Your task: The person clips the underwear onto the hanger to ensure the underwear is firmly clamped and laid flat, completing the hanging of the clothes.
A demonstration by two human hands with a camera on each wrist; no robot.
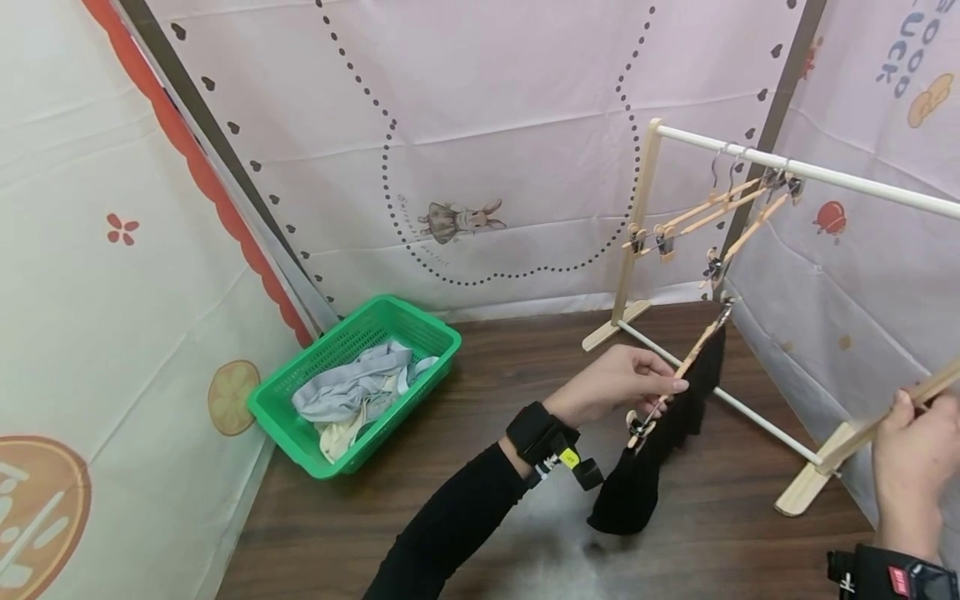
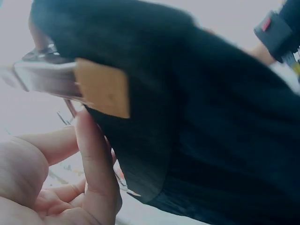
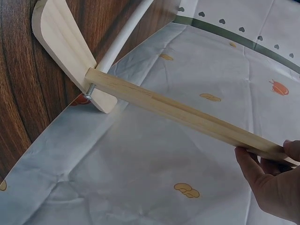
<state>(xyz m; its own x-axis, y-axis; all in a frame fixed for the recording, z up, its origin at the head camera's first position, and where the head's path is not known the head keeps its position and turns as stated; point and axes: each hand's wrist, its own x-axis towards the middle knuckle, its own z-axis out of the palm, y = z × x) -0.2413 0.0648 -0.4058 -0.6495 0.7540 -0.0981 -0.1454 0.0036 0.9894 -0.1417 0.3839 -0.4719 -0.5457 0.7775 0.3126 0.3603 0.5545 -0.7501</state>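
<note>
In the head view my left hand (image 1: 618, 385) pinches the bar of a wooden clip hanger (image 1: 703, 340) between thumb and fingers. From the hanger's clips hangs a black garment (image 1: 637, 492); its exact kind cannot be told. Up close in the left wrist view, the dark cloth (image 2: 211, 122) fills most of the picture beside a wooden clip pad (image 2: 103, 88) and the left fingers. My right hand (image 1: 918, 450) grips the near wooden post (image 1: 855, 446) of a small clothes rack. The right wrist view shows fingers and thumb around that post (image 3: 178, 115).
Several clip hangers (image 1: 701, 218) hang from the rack's white top rail (image 1: 832, 173). A white lower bar (image 1: 765, 425) joins the rack's feet. On the dark wooden surface at left stands a green basket (image 1: 281, 417) with light-coloured clothes (image 1: 356, 385). Printed cloth walls surround the area.
</note>
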